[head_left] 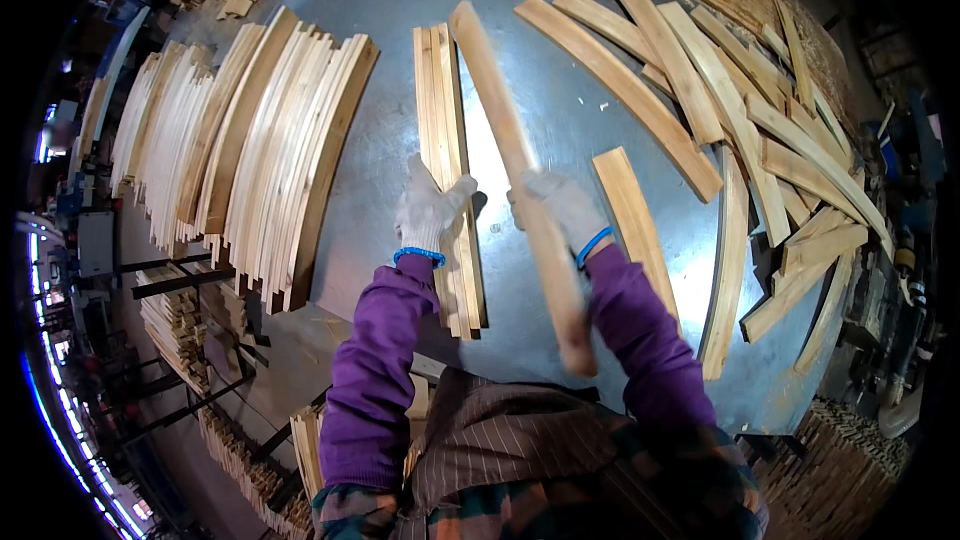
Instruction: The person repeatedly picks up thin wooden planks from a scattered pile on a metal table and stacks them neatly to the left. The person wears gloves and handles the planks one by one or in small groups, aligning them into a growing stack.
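My right hand (pixel 562 208), in a white glove, grips a long wooden slat (pixel 497 105) that runs from the far middle of the metal table (pixel 390 0) back toward my body. My left hand (pixel 428 208), also gloved, rests with fingers spread on a small stack of slats (pixel 440 100) lying lengthwise on the table. A single short slat (pixel 630 215) lies just right of my right hand.
A big stack of slats standing on edge (pixel 280 150) fills the table's left side. Several loose slats (pixel 740 110) lie in a jumble across the right. More slat bundles (pixel 180 320) sit on racks below at left.
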### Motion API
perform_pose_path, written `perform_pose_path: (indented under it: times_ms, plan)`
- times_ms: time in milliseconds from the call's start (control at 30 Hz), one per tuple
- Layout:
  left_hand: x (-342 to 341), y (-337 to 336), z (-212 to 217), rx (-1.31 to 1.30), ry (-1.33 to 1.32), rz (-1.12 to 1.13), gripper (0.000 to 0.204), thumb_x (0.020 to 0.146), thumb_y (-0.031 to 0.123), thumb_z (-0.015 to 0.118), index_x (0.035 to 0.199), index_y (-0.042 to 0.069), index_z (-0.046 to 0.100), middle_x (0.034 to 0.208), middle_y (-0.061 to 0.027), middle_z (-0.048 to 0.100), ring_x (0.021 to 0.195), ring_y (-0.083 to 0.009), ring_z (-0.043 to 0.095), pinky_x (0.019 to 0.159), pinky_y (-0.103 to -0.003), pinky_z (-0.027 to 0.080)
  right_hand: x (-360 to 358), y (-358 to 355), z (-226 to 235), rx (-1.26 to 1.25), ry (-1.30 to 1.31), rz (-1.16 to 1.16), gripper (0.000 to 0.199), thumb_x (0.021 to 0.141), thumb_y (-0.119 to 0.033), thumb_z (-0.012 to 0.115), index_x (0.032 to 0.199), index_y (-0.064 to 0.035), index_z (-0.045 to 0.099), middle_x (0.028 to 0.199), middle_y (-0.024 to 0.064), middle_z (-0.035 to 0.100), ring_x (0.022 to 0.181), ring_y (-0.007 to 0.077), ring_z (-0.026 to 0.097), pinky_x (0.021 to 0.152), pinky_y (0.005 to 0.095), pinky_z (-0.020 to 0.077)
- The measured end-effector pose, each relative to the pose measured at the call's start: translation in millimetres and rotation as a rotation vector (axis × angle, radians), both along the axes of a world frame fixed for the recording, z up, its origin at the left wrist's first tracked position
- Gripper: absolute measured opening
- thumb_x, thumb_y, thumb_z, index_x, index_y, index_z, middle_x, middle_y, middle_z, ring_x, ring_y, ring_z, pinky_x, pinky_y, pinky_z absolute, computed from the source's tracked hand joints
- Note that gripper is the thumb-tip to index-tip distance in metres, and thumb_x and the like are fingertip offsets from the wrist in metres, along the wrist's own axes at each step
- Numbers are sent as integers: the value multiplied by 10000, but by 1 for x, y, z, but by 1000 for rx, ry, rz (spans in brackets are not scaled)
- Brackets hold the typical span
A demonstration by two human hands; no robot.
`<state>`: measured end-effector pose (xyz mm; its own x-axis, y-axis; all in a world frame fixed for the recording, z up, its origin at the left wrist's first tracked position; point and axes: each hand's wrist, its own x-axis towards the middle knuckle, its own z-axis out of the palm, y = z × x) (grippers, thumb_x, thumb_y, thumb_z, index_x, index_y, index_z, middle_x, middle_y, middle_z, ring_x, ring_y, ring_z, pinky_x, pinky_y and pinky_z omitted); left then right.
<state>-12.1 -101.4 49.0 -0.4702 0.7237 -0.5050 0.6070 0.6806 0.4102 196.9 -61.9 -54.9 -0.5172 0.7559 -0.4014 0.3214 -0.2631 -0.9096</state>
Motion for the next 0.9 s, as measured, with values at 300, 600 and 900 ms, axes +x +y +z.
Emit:
perform_pose_path:
  times_ms: [300,600,900]
  plan:
    - [29,24,-28,139,256,116,1126,705,483,898,1498,1,259,1379,-291,524,1191,-479,617,912,-578,559,-73,-1,62,356,-743,451,435,945,-377,576,1060,-3,767,1061,194,765,1022,375,741,836,507,586]
    - [6,33,-2,187,-30,92,887,776,233,815,1495,13,344,1184,-236,666,1050,-384,705,886,-467,593,-33,-38,40,-299,210,-223,512,971,-425,686,1174,40,621,736,20,601,656,129,634,636,268,504]
    - [-76,-10,-32,327,-921,325,515,1008,382,588,1370,18,625,1150,-190,750,1082,-322,725,926,-439,577,-81,-41,106,-82,-42,2,867,810,-674,761,1192,90,611,1017,175,719,950,251,718,821,350,576]
